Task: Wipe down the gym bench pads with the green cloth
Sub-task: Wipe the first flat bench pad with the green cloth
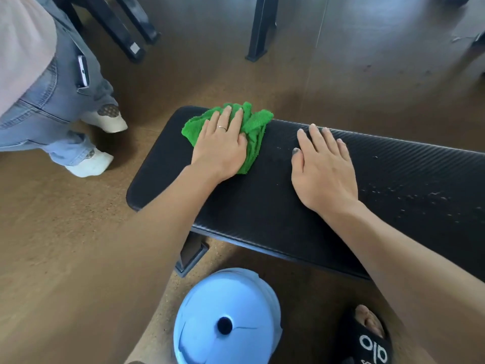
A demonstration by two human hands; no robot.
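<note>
Flat left hand (220, 147) presses green cloth (252, 127) on bench pad (262, 206); right hand (324, 166) rests open, bracing; sweep firmly rightward toward the specks (420, 198).

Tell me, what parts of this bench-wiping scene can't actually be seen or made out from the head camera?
- Bench pad: its right end is cut off by the picture's edge.
- Green cloth: its middle is hidden under the left hand.
- Pad beneath the right hand: hidden by the palm.
- Bystander in jeans: cut off at the left and top edges.
- Blue round object: cut off below; unclear what it is.
</note>
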